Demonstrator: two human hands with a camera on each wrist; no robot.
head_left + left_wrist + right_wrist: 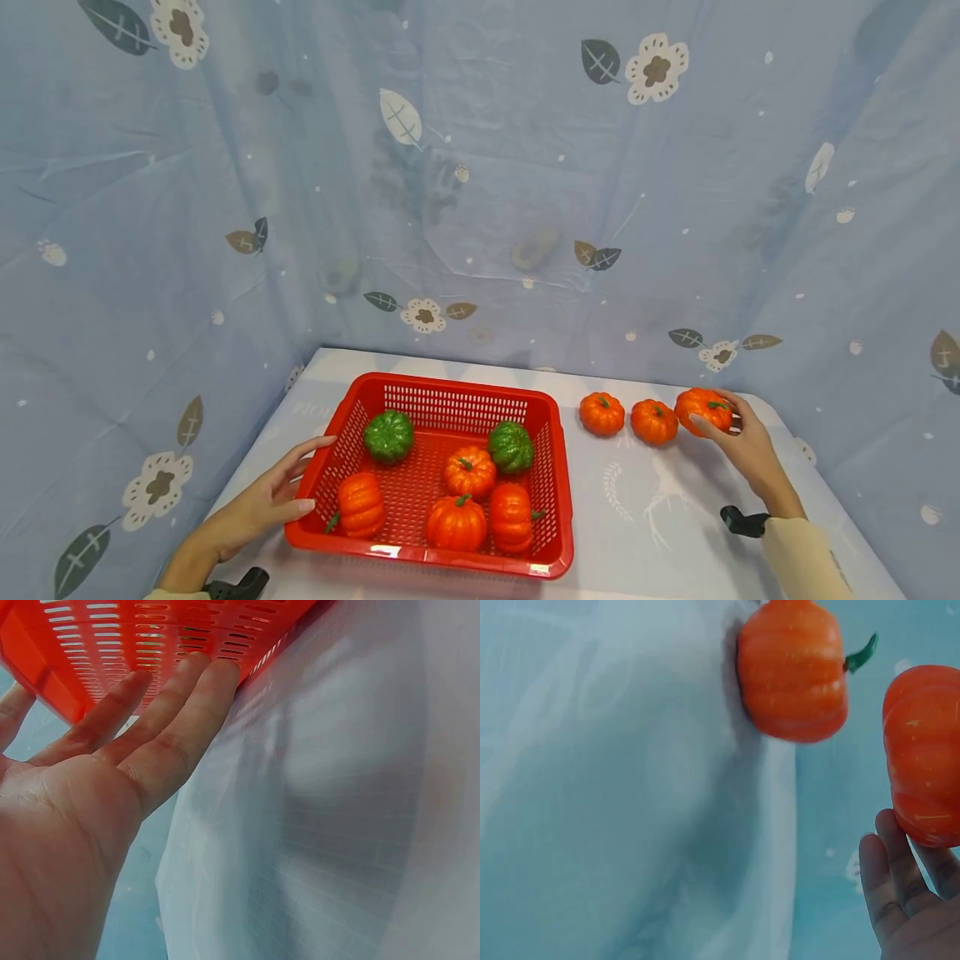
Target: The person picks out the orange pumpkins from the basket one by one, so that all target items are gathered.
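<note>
At the table's far right, my right hand [748, 450] holds a small orange pumpkin [703, 412] between thumb and fingers. In the right wrist view the fingertips touch the lower end of this pumpkin [928, 757]. Left of it, two more orange pumpkins [654, 422] [602, 414] rest on the table. My left hand [262, 507] is at the left side of a red plastic basket [566, 500], thumb by the rim. Its straight fingers touch the slotted outer wall [165, 637]. Inside the basket lie two green pumpkins [388, 436] [512, 447] and several orange ones [456, 523].
The white-covered table [637, 533] has printed leaf patterns and extends right of the basket. Blue patterned cloth [480, 208] hangs behind the table and along both sides. A dark wrist device [742, 522] sits at the right sleeve, another [238, 583] at the left.
</note>
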